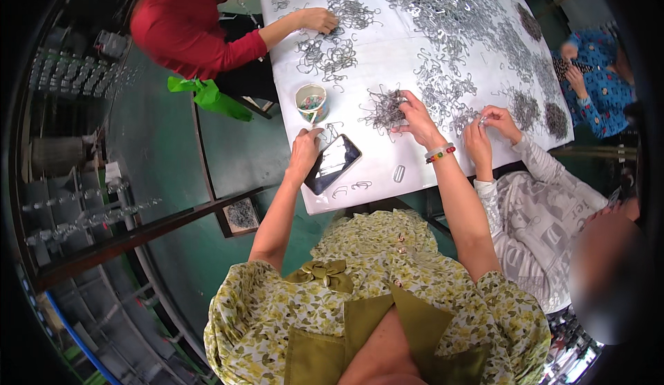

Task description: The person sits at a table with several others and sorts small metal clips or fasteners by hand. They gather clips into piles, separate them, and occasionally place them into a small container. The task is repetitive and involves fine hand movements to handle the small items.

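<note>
My right hand (418, 119) reaches to the right edge of a tangled pile of grey wire hooks (382, 110), thumb and forefinger apart around its side. My left hand (304, 153) is at the table's left edge with its fingers curled together; whatever they pinch is too small to make out. Just above it stands a white cup (311, 104) with small coloured pieces inside. A dark smartphone (333, 164) lies beside the left hand, its screen reflecting light. A few loose hooks (332, 133) lie between the cup and the phone.
Many more hooks (443, 12) cover the white table (387, 171). A few loose metal pieces (360, 185) lie near its front edge. A person in red (187, 29) works at the left, one in grey (539, 212) at the right, another in blue (603, 84) beyond. Metal racks stand left.
</note>
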Available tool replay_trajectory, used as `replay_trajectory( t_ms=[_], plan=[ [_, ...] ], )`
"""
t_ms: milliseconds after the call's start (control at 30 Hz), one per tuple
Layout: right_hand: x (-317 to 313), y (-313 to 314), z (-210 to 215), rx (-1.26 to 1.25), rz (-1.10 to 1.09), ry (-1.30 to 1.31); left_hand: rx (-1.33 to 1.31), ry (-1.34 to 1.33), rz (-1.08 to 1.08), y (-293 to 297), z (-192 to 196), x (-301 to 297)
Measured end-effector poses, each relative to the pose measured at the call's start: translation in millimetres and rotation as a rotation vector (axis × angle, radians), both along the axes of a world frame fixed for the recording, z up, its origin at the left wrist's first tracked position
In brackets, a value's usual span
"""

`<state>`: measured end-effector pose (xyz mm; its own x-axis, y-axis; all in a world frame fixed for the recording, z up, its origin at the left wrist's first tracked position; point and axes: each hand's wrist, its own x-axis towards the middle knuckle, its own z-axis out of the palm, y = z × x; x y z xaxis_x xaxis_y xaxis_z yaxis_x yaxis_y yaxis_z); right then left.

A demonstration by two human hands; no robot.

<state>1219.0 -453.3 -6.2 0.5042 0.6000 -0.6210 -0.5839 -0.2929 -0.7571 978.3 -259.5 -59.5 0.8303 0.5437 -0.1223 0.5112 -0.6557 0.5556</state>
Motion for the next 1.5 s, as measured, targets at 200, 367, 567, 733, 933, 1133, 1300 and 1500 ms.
replay_trajectory(
  t_ms=[200, 367, 567, 733, 933, 1133, 1300, 1500],
  plan=[
    [3.8, 9.0, -33.4, -0.082, -0.117, 0.077, 0.091, 0.028, 0.002, 0.4, 5.2, 3.8],
    [7.1, 14.4, -11.8, 0.011, -0.159, 0.052, 0.202, 0.102, -0.093, 0.6, 3.1, 2.3],
    [17.9, 9.4, -34.1, 0.024, -0.068, -0.007, 0.069, -0.072, 0.012, -14.7, 4.8, -16.0],
    [7.1, 5.0, -28.5, 0.02, -0.058, 0.027, -0.074, -0.133, 0.176, -33.6, 30.0, -31.9],
    [-7.0, -17.7, -54.8, -0.109, 0.03, -0.665, -0.039, -0.262, 0.098, -57.6, 57.2, -37.2],
    [-74.5, -36.5, -75.5, -0.12, 0.311, -1.235, -0.202, -0.28, 0.015, -86.6, 56.1, -35.6],
    [-89.0, -81.8, -67.9, -0.255, 0.09, -0.822, -0.264, -0.297, -0.068, -101.8, 53.7, -34.6],
    [-22.7, -136.4, -91.9, -0.438, 0.136, -1.258, -0.384, -0.27, -0.083, -117.9, 54.2, -31.5]
  ],
)
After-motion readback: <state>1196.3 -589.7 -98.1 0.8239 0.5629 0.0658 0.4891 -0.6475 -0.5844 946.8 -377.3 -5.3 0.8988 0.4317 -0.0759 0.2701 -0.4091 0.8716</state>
